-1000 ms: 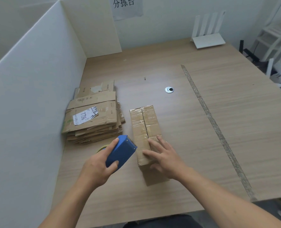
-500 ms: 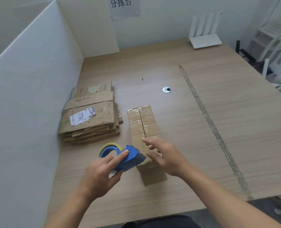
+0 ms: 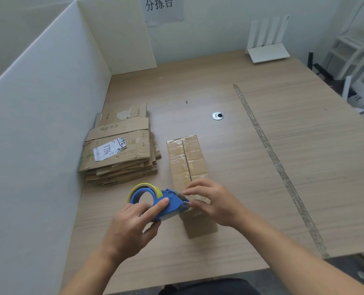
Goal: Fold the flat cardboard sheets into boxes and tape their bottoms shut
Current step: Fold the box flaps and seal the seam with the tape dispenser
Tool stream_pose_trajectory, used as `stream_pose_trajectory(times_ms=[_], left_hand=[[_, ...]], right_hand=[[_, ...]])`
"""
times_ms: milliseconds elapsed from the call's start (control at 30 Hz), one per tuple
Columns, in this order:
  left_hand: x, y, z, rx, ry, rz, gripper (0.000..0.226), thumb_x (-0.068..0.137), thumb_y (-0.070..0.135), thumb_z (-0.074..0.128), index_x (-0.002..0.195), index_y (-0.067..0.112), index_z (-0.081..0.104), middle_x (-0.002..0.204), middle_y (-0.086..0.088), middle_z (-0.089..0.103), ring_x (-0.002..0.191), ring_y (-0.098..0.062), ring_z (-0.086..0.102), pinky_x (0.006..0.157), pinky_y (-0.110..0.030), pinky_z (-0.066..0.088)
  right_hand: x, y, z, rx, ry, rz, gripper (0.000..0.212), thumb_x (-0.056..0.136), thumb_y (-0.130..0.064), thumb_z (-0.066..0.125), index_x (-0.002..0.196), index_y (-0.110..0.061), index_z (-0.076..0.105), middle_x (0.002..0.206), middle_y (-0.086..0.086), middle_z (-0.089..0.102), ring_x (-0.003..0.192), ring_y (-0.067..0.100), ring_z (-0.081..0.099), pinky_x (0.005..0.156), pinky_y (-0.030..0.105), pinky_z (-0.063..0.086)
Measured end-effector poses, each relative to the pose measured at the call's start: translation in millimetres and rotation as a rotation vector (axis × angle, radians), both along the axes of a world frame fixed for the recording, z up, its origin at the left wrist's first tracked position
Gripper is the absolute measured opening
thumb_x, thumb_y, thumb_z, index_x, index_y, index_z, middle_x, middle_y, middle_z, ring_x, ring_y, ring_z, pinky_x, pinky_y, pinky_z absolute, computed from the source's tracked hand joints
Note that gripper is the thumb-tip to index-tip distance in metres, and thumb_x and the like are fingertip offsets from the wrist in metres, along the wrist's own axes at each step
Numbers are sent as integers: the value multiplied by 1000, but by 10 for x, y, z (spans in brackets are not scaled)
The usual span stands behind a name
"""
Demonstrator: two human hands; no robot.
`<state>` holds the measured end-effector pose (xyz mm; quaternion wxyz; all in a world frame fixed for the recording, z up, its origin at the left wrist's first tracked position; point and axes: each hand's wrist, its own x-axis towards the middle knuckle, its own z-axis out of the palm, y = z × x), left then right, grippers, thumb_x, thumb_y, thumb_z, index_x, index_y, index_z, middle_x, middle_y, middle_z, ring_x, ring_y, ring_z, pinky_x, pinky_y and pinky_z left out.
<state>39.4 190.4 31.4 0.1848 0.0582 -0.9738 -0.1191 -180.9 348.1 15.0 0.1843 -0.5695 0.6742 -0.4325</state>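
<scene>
Masking box end: hands, tape dispenser

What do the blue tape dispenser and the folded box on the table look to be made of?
Tape dispenser: probably moulded plastic, smooth blue with a slight sheen. Box: brown cardboard, likely corrugated, matte and creased; shiny patches on top suggest old clear tape.

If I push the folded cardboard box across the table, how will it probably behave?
Probably light: the box looks like thin cardboard, likely empty. It would likely slide easily on the smooth table. Its flaps may spring open, since the middle seam shows a dark gap.
</scene>
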Motion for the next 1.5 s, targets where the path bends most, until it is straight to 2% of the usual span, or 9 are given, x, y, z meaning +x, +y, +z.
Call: stream_pose_trajectory(times_ms=[167,333,500,600,667,800,1000,1333,1500], left_hand=[[-4,4,41,41,-28,-11,61,88,27,62,146,29,43,79,7,54,62,-17,49,57,-32,47],[-20,-9,45,91,-143,-23,78,81,33,61,152,40,30,81,10,56,66,-13,47,59,-20,35],[-68,-84,139,227,-329,38,82,76,46,54,145,67,15,106,18,66,83,-12,61,68,-25,50],[-75,-152,220,325,-468,84,74,71,54,45,131,81,10,94,29,57,77,-4,52,67,-10,38],[-27,-228,252,379,-514,124,71,66,55,45,124,85,17,86,29,56,74,0,54,64,-11,39],[-89,-299,275,423,-624,127,71,65,49,49,129,75,32,96,18,66,78,-5,58,70,-22,48],[-326,-304,323,461,-718,188,65,65,41,50,127,62,46,103,12,67,87,-8,60,73,-21,48],[-467,-252,304,530,-840,285,61,64,43,48,122,60,50,111,16,64,97,-5,58,80,-26,48],[-498,-218,257,561,-876,318,51,63,44,46,110,63,49,112,16,64,99,-7,58,89,-34,50]], right_hand=[[-35,20,-26,-31,-9,-136,35,89,-42,56,92,-13,76,105,-10,61,98,-1,56,89,9,40],[-99,69,-45,95,29,-159,20,90,-32,63,85,-14,72,110,-14,54,109,11,54,94,15,37],[-132,177,-82,195,-31,-188,14,91,-22,69,80,-13,71,115,-11,50,114,9,47,95,1,23],[-203,300,-110,225,-127,-259,16,91,-20,69,74,-20,68,112,-9,51,106,4,52,90,12,36],[-318,437,-141,270,-242,-328,17,90,-18,70,73,-20,69,111,-9,51,106,6,55,88,20,42],[-382,513,-209,446,-298,-339,19,92,-21,67,72,-20,67,113,-4,53,108,7,52,86,18,33],[-377,338,-360,520,-306,-429,19,93,-30,65,80,-16,69,108,1,51,104,13,52,81,21,31],[-370,259,-482,672,-247,-421,30,96,-35,59,70,-22,62,98,7,51,90,20,52,72,25,32],[-275,278,-548,665,-394,-458,34,96,-37,58,88,-7,71,81,1,64,83,17,58,67,27,39]])
